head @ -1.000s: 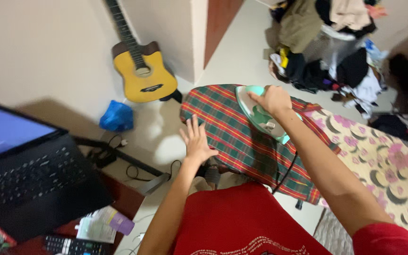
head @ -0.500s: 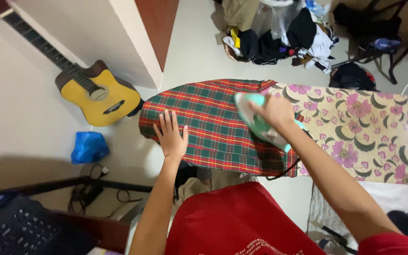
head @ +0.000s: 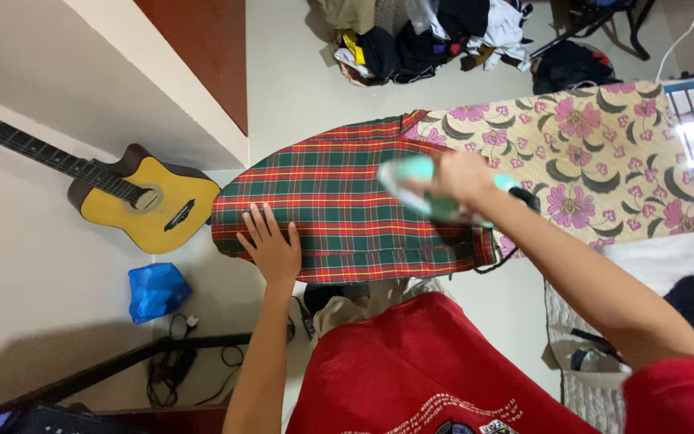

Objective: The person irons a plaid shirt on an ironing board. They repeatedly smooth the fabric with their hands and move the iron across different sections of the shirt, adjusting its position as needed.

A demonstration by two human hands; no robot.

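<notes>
Flanking plaid cloth (head: 347, 205): guitar (head: 134, 201), clothes heap (head: 435, 36).

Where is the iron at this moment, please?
In the head view the teal iron sits right of centre under the right hand, resting on the plaid cloth near where it meets the floral ironing board cover.

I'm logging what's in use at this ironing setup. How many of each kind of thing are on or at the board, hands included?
Hands: 2, left hand flat on the cloth, right hand gripping the iron
Plaid cloth: 1
Iron, pale green: 1
Ironing board, floral cover: 1
Total: 5
</notes>
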